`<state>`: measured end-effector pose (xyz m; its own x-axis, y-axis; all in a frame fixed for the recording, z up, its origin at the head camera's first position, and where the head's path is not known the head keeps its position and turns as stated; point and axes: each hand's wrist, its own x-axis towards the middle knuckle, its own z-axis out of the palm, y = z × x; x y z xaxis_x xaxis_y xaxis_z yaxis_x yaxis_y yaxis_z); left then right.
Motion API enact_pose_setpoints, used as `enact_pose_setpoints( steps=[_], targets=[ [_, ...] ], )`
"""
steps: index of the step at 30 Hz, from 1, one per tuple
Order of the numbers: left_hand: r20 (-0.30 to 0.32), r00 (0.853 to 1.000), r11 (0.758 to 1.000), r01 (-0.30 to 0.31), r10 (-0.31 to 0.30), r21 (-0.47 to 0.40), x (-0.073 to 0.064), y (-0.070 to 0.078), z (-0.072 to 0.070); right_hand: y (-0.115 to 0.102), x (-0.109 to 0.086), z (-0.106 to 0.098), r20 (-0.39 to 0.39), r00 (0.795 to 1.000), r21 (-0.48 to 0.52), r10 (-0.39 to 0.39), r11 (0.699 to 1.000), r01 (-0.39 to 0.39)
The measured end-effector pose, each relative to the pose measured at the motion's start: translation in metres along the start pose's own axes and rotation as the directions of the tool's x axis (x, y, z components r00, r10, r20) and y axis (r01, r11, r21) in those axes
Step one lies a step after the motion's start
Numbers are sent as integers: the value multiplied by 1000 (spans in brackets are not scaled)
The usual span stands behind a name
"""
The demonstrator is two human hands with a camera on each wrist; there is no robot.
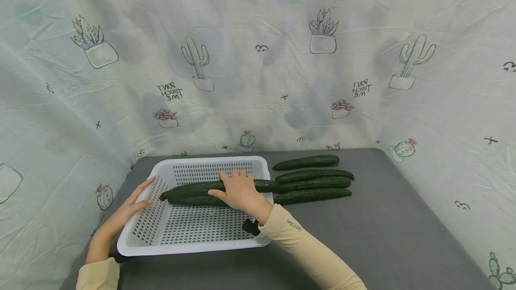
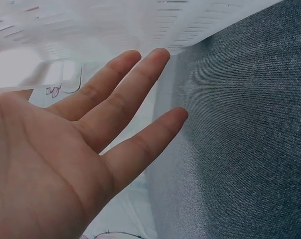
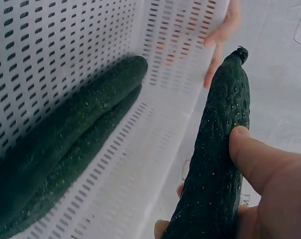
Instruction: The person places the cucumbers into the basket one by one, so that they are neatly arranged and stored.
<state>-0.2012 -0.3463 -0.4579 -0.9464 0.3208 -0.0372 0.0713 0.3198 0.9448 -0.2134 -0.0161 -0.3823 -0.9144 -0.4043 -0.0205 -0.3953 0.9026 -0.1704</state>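
A white perforated plastic basket (image 1: pixel 193 249) stands on the grey table. My left hand (image 1: pixel 126 211) holds its left rim, thumb and index finger over the edge; in the left wrist view the other fingers (image 2: pixel 123 102) stretch along the outside. My right hand (image 1: pixel 240 191) grips a long dark green cucumber (image 1: pixel 197 188) over the basket, its stem end pointing left. The right wrist view shows the thumb pressed on that cucumber (image 3: pixel 215 139). Below, two cucumbers lie side by side in the basket, one plump cucumber (image 3: pixel 75 119) and a partly covered cucumber (image 3: pixel 85 154).
Several more cucumbers (image 1: pixel 314 175) lie roughly parallel on the table just right of the basket, the farthest cucumber (image 1: pixel 308 162) a little apart. The grey tabletop (image 1: pixel 375 227) extends to the right and front. A printed cloth (image 1: pixel 258 79) hangs behind and at the sides.
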Motion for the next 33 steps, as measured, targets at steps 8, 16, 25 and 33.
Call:
enact_pose_setpoints(
  steps=[8, 16, 25, 33],
  targets=[
    [-13, 1000, 1000, -11, 11, 15, 1, 0, 0, -12, 6, 12, 8, 999, -93, 40, 995, -39],
    [-19, 1000, 1000, 1, -1, 2, 0, -2, 0, -26, 11, 19, 42, 994, -161, 102, 983, -94],
    [-17, 1000, 1000, 4, -4, -3, -1, -1, 0, -35, 17, 25, 56, 992, -146, 115, 984, -106],
    [-11, 999, 999, -36, 36, 20, -1, -2, 0, -42, 23, 29, 107, 987, -139, 122, 985, -106]
  ],
)
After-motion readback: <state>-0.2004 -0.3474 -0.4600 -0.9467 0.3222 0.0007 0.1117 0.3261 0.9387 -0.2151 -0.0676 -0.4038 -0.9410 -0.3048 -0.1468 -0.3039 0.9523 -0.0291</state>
